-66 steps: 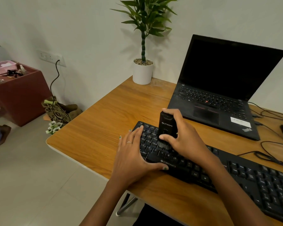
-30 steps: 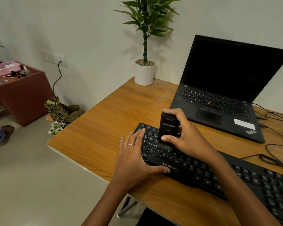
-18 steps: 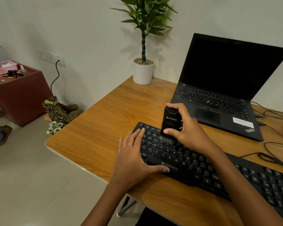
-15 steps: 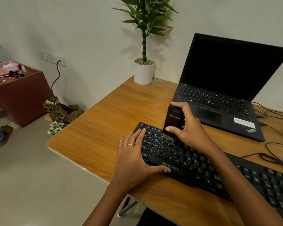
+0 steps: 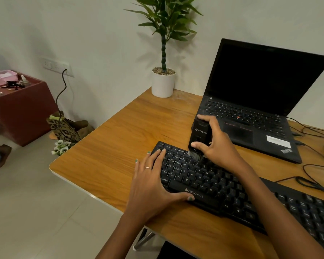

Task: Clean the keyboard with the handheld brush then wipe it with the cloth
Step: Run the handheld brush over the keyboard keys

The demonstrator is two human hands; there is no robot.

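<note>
Here the right hand (image 5: 218,146) holds the brush (image 5: 198,139) at the keyboard (image 5: 232,195)'s far edge.

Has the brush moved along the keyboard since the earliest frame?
Yes. The brush in the right hand has gone from the keyboard's middle rows to its far edge, nearer the laptop.

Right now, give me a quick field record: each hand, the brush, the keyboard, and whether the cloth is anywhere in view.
left hand: open, fingers flat on the keyboard's left end, thumb at its front edge
right hand: grips the brush
brush: upright, bristles down on the top key rows
keyboard: black, flat on the wooden desk
laptop: open behind the keyboard, screen dark
cloth: not in view
stage: brushing, wipe not yet done
</note>
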